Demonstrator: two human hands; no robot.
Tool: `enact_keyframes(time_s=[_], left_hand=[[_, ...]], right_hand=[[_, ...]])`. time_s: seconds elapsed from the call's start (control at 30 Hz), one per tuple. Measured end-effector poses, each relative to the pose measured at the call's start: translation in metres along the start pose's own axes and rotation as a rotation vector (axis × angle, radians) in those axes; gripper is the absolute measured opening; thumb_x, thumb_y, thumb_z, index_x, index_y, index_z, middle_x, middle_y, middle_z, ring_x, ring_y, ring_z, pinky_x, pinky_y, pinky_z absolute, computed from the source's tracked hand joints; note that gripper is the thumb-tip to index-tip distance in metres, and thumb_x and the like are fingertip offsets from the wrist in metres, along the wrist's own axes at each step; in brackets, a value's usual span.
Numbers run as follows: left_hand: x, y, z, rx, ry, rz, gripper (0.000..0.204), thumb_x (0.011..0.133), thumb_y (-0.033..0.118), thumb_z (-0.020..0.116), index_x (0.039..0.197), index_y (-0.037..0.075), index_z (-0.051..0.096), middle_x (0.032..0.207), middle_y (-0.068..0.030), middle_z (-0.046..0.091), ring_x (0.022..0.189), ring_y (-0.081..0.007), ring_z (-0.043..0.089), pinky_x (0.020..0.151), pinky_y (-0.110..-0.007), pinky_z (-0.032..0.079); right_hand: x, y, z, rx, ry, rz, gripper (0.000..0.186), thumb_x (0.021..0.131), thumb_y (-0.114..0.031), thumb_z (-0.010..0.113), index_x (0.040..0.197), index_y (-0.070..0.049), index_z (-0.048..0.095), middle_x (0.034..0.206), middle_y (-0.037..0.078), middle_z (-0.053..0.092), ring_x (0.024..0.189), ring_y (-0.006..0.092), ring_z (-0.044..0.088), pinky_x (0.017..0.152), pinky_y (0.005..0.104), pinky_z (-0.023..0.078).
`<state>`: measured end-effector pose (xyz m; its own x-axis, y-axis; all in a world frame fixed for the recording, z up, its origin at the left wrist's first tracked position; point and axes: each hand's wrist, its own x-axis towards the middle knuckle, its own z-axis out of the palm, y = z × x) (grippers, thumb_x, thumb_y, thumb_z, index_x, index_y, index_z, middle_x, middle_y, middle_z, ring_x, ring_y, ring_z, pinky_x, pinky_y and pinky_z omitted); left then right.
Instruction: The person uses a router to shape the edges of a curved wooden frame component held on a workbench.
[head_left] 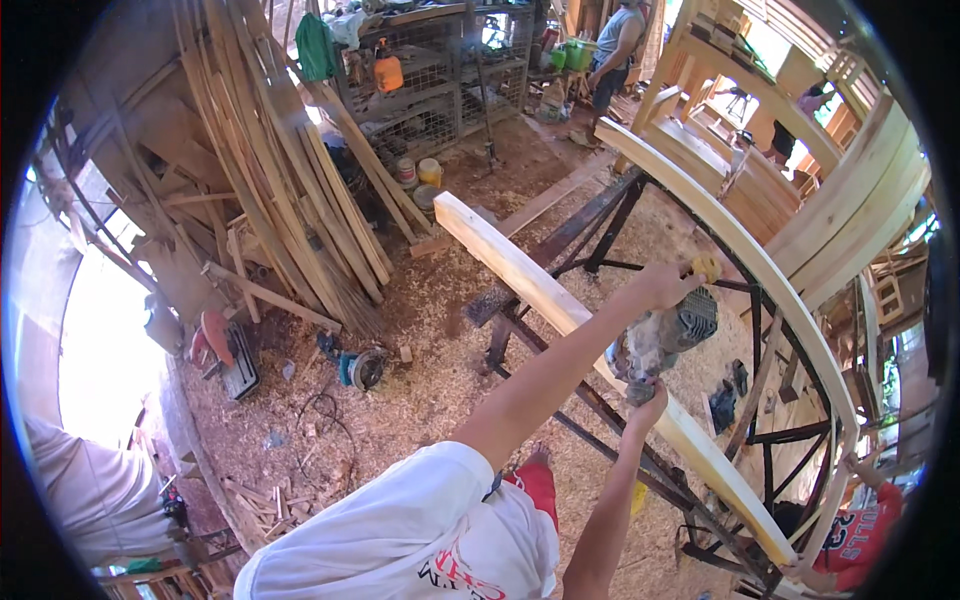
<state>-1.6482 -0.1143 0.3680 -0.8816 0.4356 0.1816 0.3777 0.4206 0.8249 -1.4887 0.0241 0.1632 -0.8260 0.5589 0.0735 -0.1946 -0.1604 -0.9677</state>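
A long squared timber beam (515, 268) lies slanting across a dark metal stand (600, 425). Over the beam, both my hands are on a dusty grey power tool with a ribbed housing (692, 320), which looks like a power planer. My left hand (665, 287) is closed at its far end, beside a yellow knob-like part (706, 268). At the near end my right hand (645, 405) wraps round its grip. The tool hides the middle of the beam, and its underside is out of sight.
A second long board (745, 235) runs along the stand's right side; a person in red (865, 535) is by its near end. Lumber strips (290, 170) lean at left. A circular saw (362, 370) and a red chop saw (220, 350) sit on the shavings-covered floor.
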Motion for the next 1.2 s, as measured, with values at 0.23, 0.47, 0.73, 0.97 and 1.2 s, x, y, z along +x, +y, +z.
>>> enact_keyframes(time_s=[0.23,0.47,0.73,0.97,1.2], left_hand=[[-0.004,0.010,-0.003,-0.050,-0.069,-0.083,0.066,0.097,0.062,0.042,0.135,0.011,0.059,0.115,-0.0264,0.069,0.111,-0.0436,0.064,0.098,-0.049,0.048],[-0.004,0.007,0.000,-0.051,0.006,-0.014,0.065,0.097,0.061,0.044,0.136,0.011,0.060,0.116,-0.0256,0.069,0.111,-0.0437,0.064,0.098,-0.049,0.048],[0.000,-0.002,0.000,-0.023,-0.031,-0.050,0.068,0.097,0.063,0.043,0.139,0.012,0.057,0.116,-0.0250,0.069,0.112,-0.0436,0.063,0.099,-0.049,0.047],[0.001,0.004,0.001,-0.032,-0.044,-0.029,0.072,0.097,0.066,0.042,0.141,0.011,0.055,0.119,-0.0247,0.068,0.114,-0.0425,0.063,0.099,-0.048,0.047],[-0.005,0.017,-0.004,-0.065,-0.076,-0.096,0.076,0.092,0.070,0.047,0.137,0.010,0.060,0.116,-0.0269,0.069,0.111,-0.0435,0.065,0.098,-0.046,0.049]], right_hand=[[-0.011,-0.023,0.007,-0.053,-0.008,0.043,0.031,0.100,-0.028,0.040,0.085,-0.008,0.058,0.080,0.005,0.057,0.067,0.0161,0.058,0.055,0.0299,0.048],[-0.005,-0.013,0.002,-0.049,-0.016,-0.043,0.032,0.103,-0.029,0.041,0.086,-0.007,0.056,0.085,0.005,0.057,0.068,0.0163,0.057,0.056,0.0292,0.046],[-0.017,-0.028,0.012,-0.040,-0.084,0.015,0.034,0.104,-0.029,0.039,0.086,-0.007,0.056,0.083,0.004,0.056,0.071,0.0146,0.054,0.064,0.0291,0.045],[-0.019,-0.022,0.005,-0.046,0.089,0.061,0.030,0.105,-0.029,0.044,0.097,-0.004,0.058,0.086,0.003,0.055,0.080,0.0127,0.054,0.067,0.0277,0.043],[-0.041,-0.070,0.005,-0.286,-0.225,-0.075,0.032,0.087,-0.021,0.077,0.104,-0.003,0.058,0.091,0.002,0.061,0.085,0.0117,0.055,0.078,0.0289,0.048]])
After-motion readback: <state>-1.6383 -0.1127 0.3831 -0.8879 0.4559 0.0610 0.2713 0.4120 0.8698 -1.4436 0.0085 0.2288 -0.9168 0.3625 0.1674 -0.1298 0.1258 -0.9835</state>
